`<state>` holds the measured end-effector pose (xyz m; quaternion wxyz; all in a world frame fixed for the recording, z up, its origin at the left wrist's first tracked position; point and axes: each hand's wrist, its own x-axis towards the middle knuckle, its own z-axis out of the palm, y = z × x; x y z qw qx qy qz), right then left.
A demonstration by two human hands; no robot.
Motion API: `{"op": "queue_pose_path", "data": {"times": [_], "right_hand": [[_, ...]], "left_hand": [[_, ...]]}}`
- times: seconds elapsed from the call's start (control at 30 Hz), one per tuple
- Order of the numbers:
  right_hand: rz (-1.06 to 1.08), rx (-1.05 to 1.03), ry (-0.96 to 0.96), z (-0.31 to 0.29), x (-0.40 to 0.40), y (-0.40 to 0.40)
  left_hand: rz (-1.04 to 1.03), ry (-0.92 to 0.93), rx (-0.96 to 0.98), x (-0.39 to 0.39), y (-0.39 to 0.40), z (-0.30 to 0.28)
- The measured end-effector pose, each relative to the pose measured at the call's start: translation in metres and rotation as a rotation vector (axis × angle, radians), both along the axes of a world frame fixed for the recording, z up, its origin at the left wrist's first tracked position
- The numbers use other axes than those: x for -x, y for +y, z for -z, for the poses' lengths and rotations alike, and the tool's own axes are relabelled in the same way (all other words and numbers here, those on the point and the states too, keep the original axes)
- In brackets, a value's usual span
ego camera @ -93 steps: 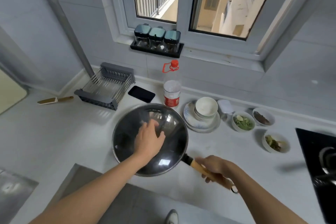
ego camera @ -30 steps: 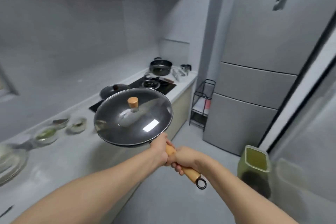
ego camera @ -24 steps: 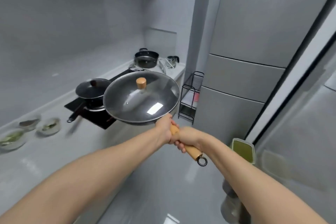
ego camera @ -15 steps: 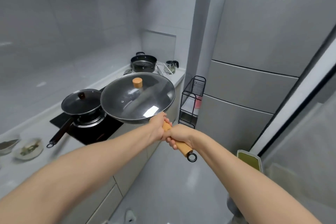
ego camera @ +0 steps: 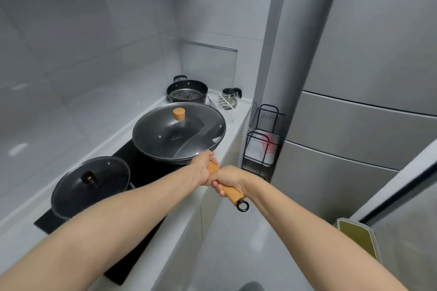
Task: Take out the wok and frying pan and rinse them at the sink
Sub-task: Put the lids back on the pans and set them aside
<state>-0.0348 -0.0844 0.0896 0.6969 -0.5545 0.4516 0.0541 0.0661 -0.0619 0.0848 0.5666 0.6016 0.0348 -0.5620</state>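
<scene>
- Wok (ego camera: 179,134) handle (ego camera: 227,184) is gripped by both hands, fists closed around the wooden shaft: the right hand (ego camera: 230,179) nearer its ringed end, the left hand (ego camera: 203,168) just ahead of it, touching, next to the pan body.
- Beyond the hands, the wok sits level over the far part of the black cooktop (ego camera: 139,168); whether it rests on it or is held just above, I cannot tell.
- A glass lid (ego camera: 189,125) with a wooden knob (ego camera: 179,114) covers the wok.
- Left of the hands, a smaller pan (ego camera: 91,186) under its own glass lid sits on the cooktop's near part.
- Farther past the wok, a black pot (ego camera: 187,89), a white wire rack (ego camera: 221,104) and a glass jug (ego camera: 230,95) stand on the tabletop (ego camera: 238,113).
- Right of the hands, a black wire shelf (ego camera: 262,142) stands beside a grey fridge (ego camera: 354,101).
</scene>
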Motion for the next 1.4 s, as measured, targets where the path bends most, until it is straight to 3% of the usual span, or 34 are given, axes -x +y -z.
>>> {"op": "queue_pose_path", "data": {"times": [0.5, 0.77, 0.93, 1.07, 1.17, 1.3, 1.4], "right_hand": [[-0.109, -0.02, 0.031, 0.057, -0.136, -0.135], [-0.119, -0.044, 0.041, 0.073, -0.159, -0.152], [-0.065, -0.062, 0.025, 0.074, -0.166, -0.138], [-0.013, -0.106, -0.027, 0.068, -0.178, -0.119], [0.099, -0.195, -0.069, 0.067, -0.19, -0.098], [0.275, -0.27, -0.114, 0.073, -0.208, -0.066], [0.387, -0.295, -0.164, 0.083, -0.226, -0.036]], "left_hand": [[-0.178, 0.033, -0.101, -0.136, -0.126, 0.064], [-0.215, 0.089, -0.107, -0.162, -0.143, 0.082], [-0.136, 0.117, -0.065, -0.166, -0.125, 0.078], [0.079, 0.069, -0.048, -0.176, -0.082, 0.057], [0.135, 0.005, -0.099, -0.173, -0.038, 0.045], [0.277, 0.097, -0.144, -0.155, 0.024, 0.036], [0.272, 0.056, -0.178, -0.147, 0.052, 0.037]]}}
